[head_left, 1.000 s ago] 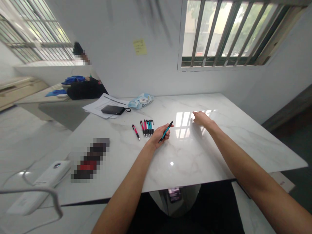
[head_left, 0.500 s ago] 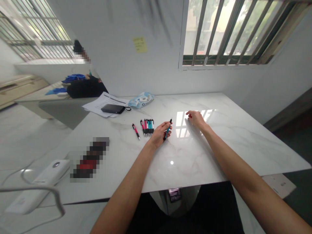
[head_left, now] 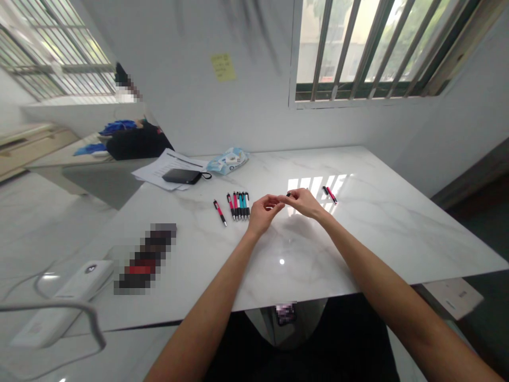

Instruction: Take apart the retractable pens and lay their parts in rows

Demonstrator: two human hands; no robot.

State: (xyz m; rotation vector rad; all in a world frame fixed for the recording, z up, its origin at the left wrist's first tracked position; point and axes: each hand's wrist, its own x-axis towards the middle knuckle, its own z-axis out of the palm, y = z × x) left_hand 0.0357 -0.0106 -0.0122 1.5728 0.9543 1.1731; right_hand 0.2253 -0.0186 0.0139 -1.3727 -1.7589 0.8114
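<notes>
Here both hands, left hand [head_left: 262, 210] and right hand [head_left: 304, 201], pinch one pen [head_left: 288, 194] (lettering unreadable).

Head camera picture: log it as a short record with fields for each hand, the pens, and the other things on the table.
left hand: raised just above the table, fingertips meeting the right hand's
right hand: grip closed on a small dark pen end; the rest of it is hidden
pen row: pink and blue pens side by side, left of the hands
single pen: pink, lying apart, left of the row
far pens: by the window glare, right of the hands
table: white marble
back left: papers, black case, wipes pack
</notes>
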